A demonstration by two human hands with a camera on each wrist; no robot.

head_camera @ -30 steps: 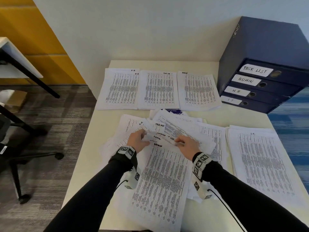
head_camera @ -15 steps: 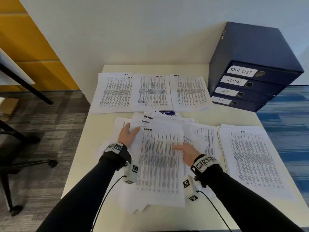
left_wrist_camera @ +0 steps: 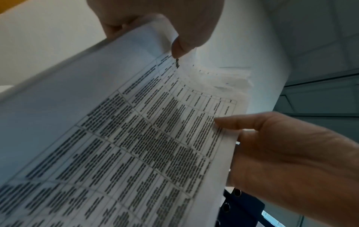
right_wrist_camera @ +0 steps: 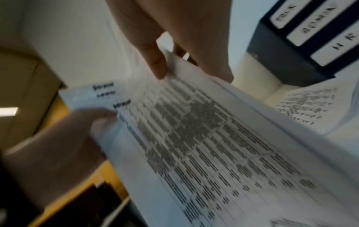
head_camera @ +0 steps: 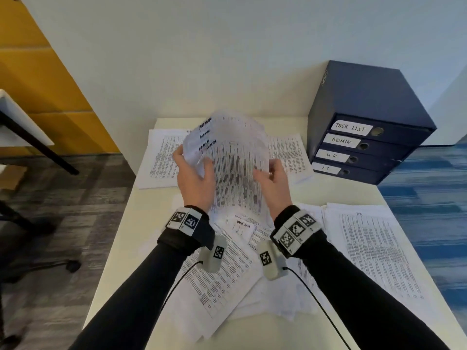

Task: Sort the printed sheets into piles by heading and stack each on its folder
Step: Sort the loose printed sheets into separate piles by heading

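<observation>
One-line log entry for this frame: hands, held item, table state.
left hand: grips ADMIN sheets | right hand: grips same bundle | bundle: lifted off table | unsorted pile: remains

Fanned sheaf of printed sheets (head_camera: 235, 157), headings seemingly "ADMIN", held upright above the table.

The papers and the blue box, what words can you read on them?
"TASK LIST": top label on the blue box
"ADMIN": second label
"HR": third label
"IT": bottom label
"ADMIN": held sheets
"TASK LIST": sheet on table
Table print: too blurred.
</observation>
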